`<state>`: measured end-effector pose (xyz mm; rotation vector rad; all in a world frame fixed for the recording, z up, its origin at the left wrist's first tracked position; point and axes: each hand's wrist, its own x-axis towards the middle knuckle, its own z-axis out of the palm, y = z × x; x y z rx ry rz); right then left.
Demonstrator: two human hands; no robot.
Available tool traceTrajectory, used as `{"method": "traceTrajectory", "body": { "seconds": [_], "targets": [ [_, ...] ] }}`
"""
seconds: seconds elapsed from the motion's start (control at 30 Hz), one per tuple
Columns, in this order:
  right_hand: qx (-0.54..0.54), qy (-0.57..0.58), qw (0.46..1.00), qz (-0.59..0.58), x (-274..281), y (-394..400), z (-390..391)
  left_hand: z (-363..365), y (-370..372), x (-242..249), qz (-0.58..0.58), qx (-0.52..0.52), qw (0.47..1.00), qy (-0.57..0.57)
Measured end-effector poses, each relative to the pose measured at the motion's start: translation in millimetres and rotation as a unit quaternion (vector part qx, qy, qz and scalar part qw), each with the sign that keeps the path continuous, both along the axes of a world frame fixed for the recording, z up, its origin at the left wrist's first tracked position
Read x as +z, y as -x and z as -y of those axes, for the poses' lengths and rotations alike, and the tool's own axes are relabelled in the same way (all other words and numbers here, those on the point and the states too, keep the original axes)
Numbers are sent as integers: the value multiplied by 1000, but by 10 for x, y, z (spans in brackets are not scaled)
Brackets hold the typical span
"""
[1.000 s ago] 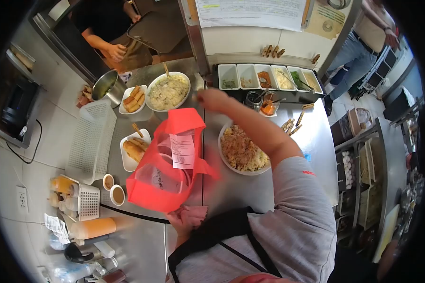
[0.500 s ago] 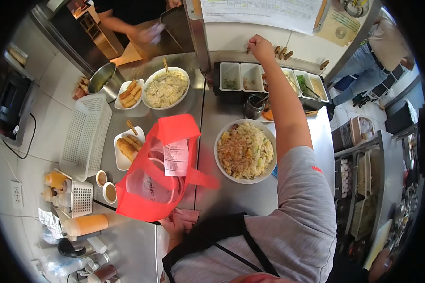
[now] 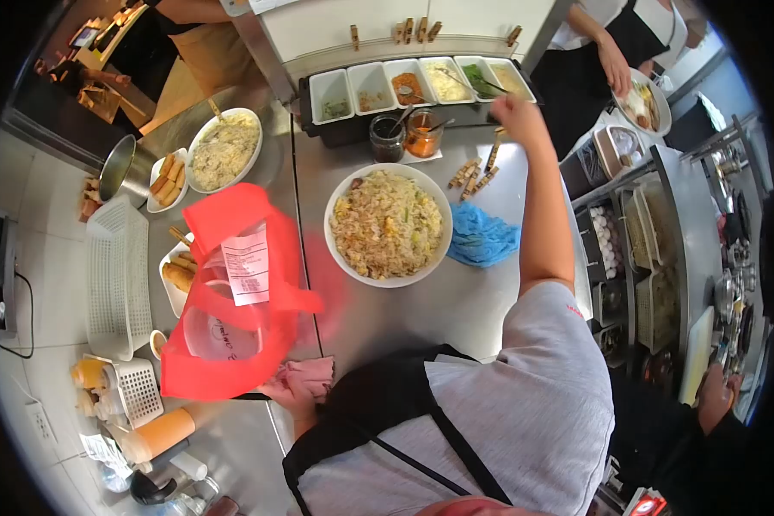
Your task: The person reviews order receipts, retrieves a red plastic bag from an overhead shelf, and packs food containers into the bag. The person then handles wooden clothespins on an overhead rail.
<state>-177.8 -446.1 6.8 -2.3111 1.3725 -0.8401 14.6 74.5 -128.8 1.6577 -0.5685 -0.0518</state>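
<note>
My right hand (image 3: 518,119) is closed above the right end of a row of white condiment tubs (image 3: 404,86); whatever its fingers grip cannot be made out. Just below it, wooden clothespins (image 3: 469,178) lie on the counter beside a crumpled blue cloth (image 3: 484,234). A large white bowl heaped with fried rice (image 3: 389,225) stands to their left. My left hand (image 3: 291,397) is low by the counter's near edge, closed on a pink cloth (image 3: 310,376). Right beside it stands a red carry bag (image 3: 199,353) with a paper receipt (image 3: 247,267) and a clear container inside.
Behind the bag are another rice bowl (image 3: 225,150), a dish of fried rolls (image 3: 168,179) and a metal pot (image 3: 127,168). A white basket (image 3: 116,284) and sauce bottles (image 3: 159,433) line the left. Two jars (image 3: 423,136) front the tubs. Co-workers stand across the counter and at right.
My right hand has moved from the clothespins on the wall down and right, over the tubs' end. The view has shifted, and a co-worker with a plate now shows at right.
</note>
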Motion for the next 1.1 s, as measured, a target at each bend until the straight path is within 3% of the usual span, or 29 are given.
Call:
{"method": "traceTrajectory", "body": {
  "seconds": [0.03,0.1,0.23,0.4,0.53,0.73,0.83,0.9,1.0,1.1],
  "targets": [
    [23,-37,998,-48,-335,197,79,3,0,24,3,-3,1000,-4],
    [-42,-54,992,-108,-634,360,-123,-5,-27,2,9,-11,1000,6],
    [-35,-75,992,-98,-974,427,-418,16,29,54,-37,-17,998,39],
    [-176,-109,973,-98,-1000,406,-555,-34,1,-20,-50,-28,997,50],
    [-231,-167,958,-33,-1160,383,-397,-20,7,23,-33,-20,999,29],
    [-192,-179,964,-38,-1547,472,2,-26,28,44,-20,-6,1000,2],
    [-179,-196,963,-44,-1421,518,-34,-37,9,22,-15,-17,1000,2],
    [-190,-201,960,-53,-1056,443,-318,-6,24,60,-18,-7,1000,8],
    [-131,-286,947,-66,-1134,462,-307,0,15,39,-14,-8,1000,9],
    [-122,-323,939,3,-1042,481,-347,-16,2,-2,-7,-3,1000,4]
  ]
}}
